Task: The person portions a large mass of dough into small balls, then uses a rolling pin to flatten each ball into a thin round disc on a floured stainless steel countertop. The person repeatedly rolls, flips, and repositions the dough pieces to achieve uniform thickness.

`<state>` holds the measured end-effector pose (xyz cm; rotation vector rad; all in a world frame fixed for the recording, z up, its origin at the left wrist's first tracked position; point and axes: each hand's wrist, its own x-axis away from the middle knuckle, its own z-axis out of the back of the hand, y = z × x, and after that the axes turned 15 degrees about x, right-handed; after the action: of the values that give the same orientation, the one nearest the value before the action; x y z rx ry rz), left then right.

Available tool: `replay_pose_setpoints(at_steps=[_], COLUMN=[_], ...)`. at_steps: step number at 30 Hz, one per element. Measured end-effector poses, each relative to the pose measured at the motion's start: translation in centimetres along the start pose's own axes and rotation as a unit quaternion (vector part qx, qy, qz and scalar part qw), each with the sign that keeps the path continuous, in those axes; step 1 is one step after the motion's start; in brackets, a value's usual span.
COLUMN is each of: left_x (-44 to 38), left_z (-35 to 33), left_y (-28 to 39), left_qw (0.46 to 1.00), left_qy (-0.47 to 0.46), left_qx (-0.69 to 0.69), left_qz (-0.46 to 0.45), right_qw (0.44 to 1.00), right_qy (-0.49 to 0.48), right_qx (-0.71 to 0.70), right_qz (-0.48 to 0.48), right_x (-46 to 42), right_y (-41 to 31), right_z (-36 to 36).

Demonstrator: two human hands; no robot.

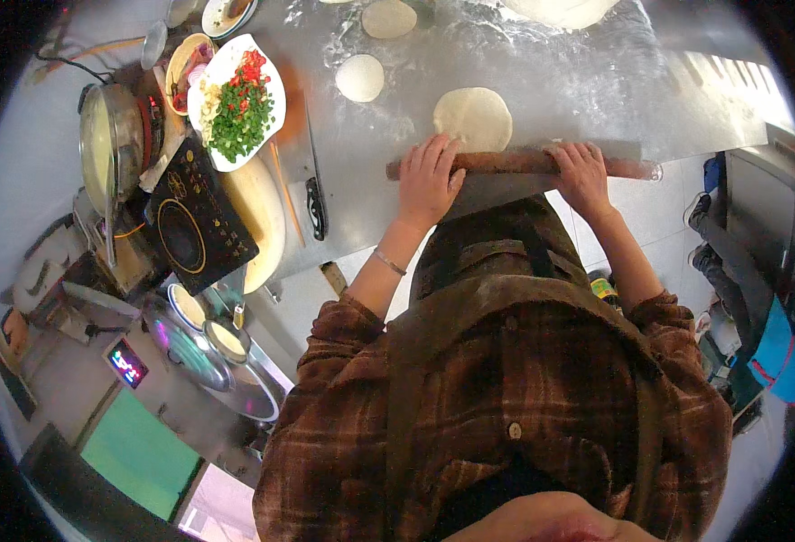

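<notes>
A long brown wooden rolling pin (505, 162) lies crosswise near the front edge of the steel table (560, 88). My left hand (431, 179) is over its left part, with the fingers reaching forward across the wood. My right hand (579, 175) holds it farther right, leaving the right end bare. Just beyond the pin is a flattened round of dough (473, 118), its near edge close to my left fingertips. Farther off lie a smaller dough round (360, 78), another dough round (389, 18) and part of a large dough piece (563, 8). Flour is scattered about them.
At left stand a white plate (240, 101) of chopped greens and red pepper, a black-handled knife (316, 209), a chopstick (286, 193), a round board (265, 217), an induction cooker (197, 217) and a pot (116, 135). Another person's legs (722, 251) are at right.
</notes>
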<state>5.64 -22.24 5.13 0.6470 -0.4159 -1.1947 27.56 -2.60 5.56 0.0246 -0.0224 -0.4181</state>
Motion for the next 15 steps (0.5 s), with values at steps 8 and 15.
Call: replay_pose_setpoints(at_steps=[8,15], left_x=[-4.6,-18.6], left_z=[0.0,3.4], left_y=[-3.1,-7.3], left_qw=[0.992,0.963], left_qy=[0.057,0.168], left_qx=[-0.116,-0.209], left_qz=[0.012,-0.036], right_qw=[0.995,1.000], right_qy=[0.072,0.012], right_qx=[0.031,0.014], right_qz=[-0.055,-0.022], right_x=[-5.7,-20.8], right_y=[1.6,8.7], right_z=[-3.0,-3.5])
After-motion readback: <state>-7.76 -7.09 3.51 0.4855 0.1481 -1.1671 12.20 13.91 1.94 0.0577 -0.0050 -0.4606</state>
